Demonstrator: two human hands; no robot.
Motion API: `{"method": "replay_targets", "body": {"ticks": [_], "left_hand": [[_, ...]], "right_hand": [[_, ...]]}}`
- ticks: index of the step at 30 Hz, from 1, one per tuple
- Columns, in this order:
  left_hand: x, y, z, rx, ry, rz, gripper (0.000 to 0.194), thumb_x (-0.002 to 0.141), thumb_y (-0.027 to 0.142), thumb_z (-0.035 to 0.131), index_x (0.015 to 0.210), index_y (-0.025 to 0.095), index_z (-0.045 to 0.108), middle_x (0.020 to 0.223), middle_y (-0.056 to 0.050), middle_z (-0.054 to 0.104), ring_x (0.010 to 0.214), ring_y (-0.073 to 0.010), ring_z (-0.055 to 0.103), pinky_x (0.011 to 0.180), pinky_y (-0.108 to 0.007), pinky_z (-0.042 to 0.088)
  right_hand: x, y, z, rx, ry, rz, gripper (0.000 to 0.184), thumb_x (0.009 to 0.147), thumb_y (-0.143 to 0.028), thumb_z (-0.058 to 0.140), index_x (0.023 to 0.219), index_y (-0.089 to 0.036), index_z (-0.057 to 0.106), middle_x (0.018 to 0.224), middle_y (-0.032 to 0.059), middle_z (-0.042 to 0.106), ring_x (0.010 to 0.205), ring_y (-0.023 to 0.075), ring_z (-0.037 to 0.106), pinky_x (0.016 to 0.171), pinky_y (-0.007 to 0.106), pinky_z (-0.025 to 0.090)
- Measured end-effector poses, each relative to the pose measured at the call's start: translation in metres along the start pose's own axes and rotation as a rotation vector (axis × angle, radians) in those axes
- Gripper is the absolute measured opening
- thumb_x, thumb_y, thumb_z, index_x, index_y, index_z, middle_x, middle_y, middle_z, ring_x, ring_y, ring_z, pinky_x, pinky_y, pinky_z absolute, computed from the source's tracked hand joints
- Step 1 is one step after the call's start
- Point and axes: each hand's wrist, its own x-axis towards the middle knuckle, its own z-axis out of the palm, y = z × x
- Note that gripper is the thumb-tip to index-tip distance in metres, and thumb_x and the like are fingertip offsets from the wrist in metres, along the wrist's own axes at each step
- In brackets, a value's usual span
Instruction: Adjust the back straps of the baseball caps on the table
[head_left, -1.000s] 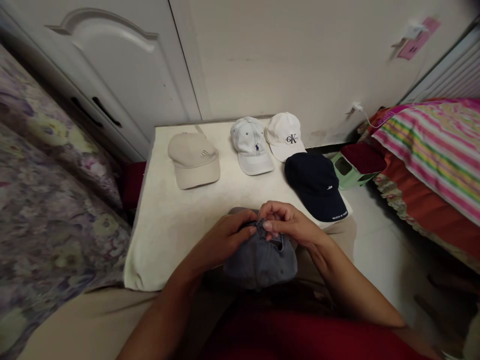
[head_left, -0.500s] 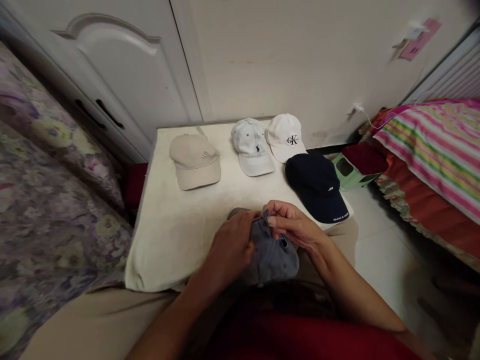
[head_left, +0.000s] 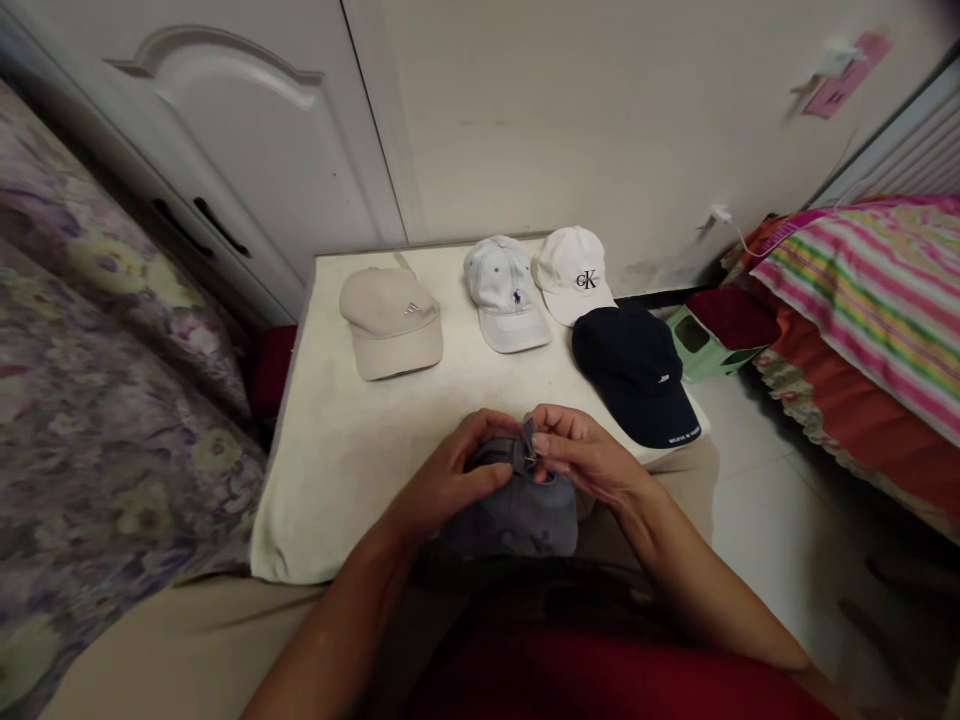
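A grey-blue cap (head_left: 517, 515) sits at the near edge of the cream table (head_left: 337, 460), its back facing up. My left hand (head_left: 450, 475) grips the cap's left side with curled fingers. My right hand (head_left: 581, 450) pinches the cap's back strap and small buckle between thumb and fingers. Both hands meet over the strap.
Further back on the table lie a beige cap (head_left: 390, 320), a pale blue cap (head_left: 504, 290), a white cap (head_left: 574, 272) and a navy cap (head_left: 637, 372). A white cabinet (head_left: 225, 150) stands behind, floral bedding (head_left: 90, 380) to the left, a striped bed (head_left: 877, 300) to the right.
My hands have shifted slightly on the grey-blue cap, turning it a little. The strap end now sticks up between my fingers. The other caps have not moved.
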Motion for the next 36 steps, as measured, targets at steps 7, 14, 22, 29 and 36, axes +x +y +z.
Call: {"method": "replay_targets", "body": {"ticks": [7,14,22,29,36], "left_hand": [[0.001,0.002,0.012,0.196,0.115,0.117,0.025,0.081,0.028,0.075,0.104,0.023,0.065,0.104,-0.003,0.069,0.1,-0.0212,0.064,0.093,-0.036,0.047],[0.003,-0.001,0.011,0.207,0.175,0.132,0.019,0.079,0.028,0.076,0.097,0.023,0.069,0.095,-0.002,0.073,0.091,-0.02,0.067,0.084,-0.033,0.05],[0.004,-0.001,0.011,0.315,0.256,0.241,0.02,0.077,0.019,0.075,0.096,0.023,0.071,0.091,0.001,0.073,0.084,-0.0161,0.067,0.079,-0.027,0.05],[0.005,-0.002,0.008,0.356,0.213,0.249,0.021,0.078,0.018,0.075,0.098,0.022,0.071,0.095,-0.001,0.075,0.087,-0.0171,0.069,0.081,-0.028,0.051],[0.007,0.0,0.009,0.422,0.243,0.314,0.019,0.078,0.021,0.075,0.096,0.022,0.07,0.09,0.0,0.075,0.08,-0.016,0.068,0.077,-0.027,0.052]], "right_hand": [[0.0,-0.001,0.0,-0.027,0.023,-0.014,0.023,0.08,-0.035,0.079,0.085,-0.017,0.066,0.066,-0.0064,0.051,0.048,0.0039,0.036,0.05,0.017,0.037],[-0.002,-0.002,0.001,-0.146,0.016,-0.058,0.025,0.086,-0.041,0.071,0.084,-0.018,0.063,0.062,-0.0057,0.048,0.052,0.0073,0.035,0.051,0.021,0.03],[0.0,0.001,0.006,-0.076,0.066,-0.07,0.025,0.083,-0.042,0.073,0.082,-0.019,0.064,0.059,-0.007,0.043,0.053,0.009,0.038,0.06,0.024,0.044],[-0.001,-0.001,0.008,-0.1,0.055,-0.129,0.021,0.085,-0.035,0.072,0.078,-0.016,0.065,0.068,-0.0034,0.049,0.058,0.0091,0.036,0.056,0.023,0.031],[0.0,0.0,0.008,-0.152,0.108,-0.161,0.021,0.085,-0.037,0.071,0.081,-0.017,0.066,0.074,-0.0016,0.054,0.059,0.0092,0.045,0.056,0.023,0.037]]}}
